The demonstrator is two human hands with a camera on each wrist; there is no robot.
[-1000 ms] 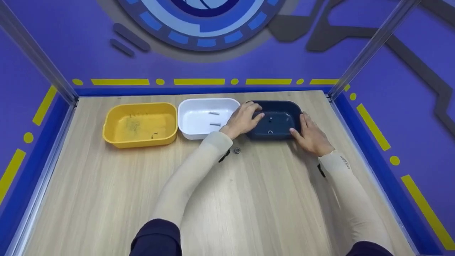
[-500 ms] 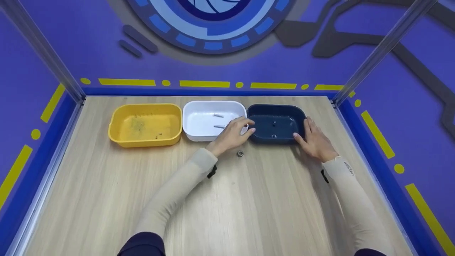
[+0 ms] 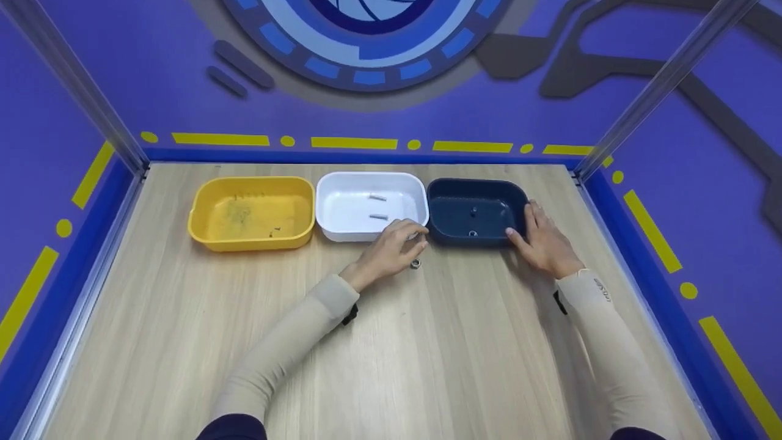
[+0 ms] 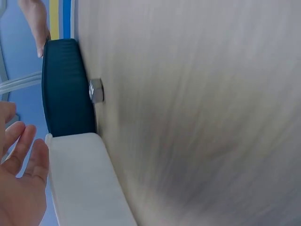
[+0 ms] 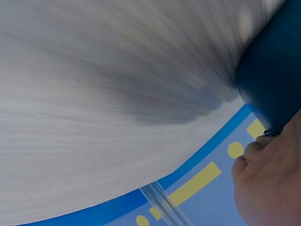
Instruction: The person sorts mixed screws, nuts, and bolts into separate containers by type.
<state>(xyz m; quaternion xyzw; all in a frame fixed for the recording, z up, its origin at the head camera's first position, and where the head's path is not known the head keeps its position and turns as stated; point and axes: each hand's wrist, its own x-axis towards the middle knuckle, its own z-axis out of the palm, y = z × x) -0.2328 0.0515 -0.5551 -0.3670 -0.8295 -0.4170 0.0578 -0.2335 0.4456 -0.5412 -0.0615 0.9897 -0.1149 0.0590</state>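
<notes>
A metal hex nut (image 3: 415, 264) lies on the wooden table in front of the bins. My left hand (image 3: 385, 250) hovers just beside it, fingers loosely bent and thumb apart, with nothing seen between them. The left wrist view shows the same nut (image 4: 96, 90) near the bins, apart from the left hand (image 4: 23, 174). At the far right my right hand (image 3: 547, 247) rests on the end of the dark blue bin (image 3: 476, 240), fingers along its outer side and thumb at its front corner. Two small nuts (image 3: 472, 233) lie inside that bin.
A white bin (image 3: 342, 232) with two metal screws (image 3: 379, 217) stands against the dark one. To its left, a yellow bin (image 3: 244, 244) holds several tiny dark screws (image 3: 277, 229). Purple panels (image 3: 366, 104) wall the table at the back and sides.
My left hand has moved from over the dark bin's left edge, leftward and toward the front, down to the nut. My right hand has stayed on the bin. The camera has shifted slightly.
</notes>
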